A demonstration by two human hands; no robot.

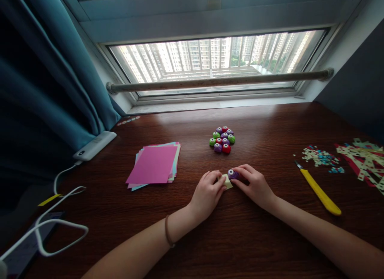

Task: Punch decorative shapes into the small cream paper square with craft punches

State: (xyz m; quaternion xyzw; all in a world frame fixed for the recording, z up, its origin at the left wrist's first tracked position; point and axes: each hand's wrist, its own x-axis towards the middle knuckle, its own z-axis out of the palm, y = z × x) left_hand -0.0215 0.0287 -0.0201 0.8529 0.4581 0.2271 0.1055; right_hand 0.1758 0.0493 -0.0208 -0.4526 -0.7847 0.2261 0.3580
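Observation:
A small purple craft punch (232, 174) with a star mark on its white top is gripped between the thumb and fingers of my right hand (251, 183). My left hand (209, 191) pinches a pale yellow strip of paper (227, 183), whose far end lies at the punch. Whether the strip sits inside the punch's slot I cannot tell. Beyond both hands stands a cluster of similar punches (222, 139) in purple, green and red. To the left lies a stack of coloured paper squares (156, 165), a magenta one on top.
On the right lie a yellow-handled craft knife (321, 193), a scatter of tiny punched paper shapes (321, 155) and a pile of punched paper strips (364, 163). At the left are a white power strip (95, 146), its looping white cable (57, 222) and a curtain (57, 67).

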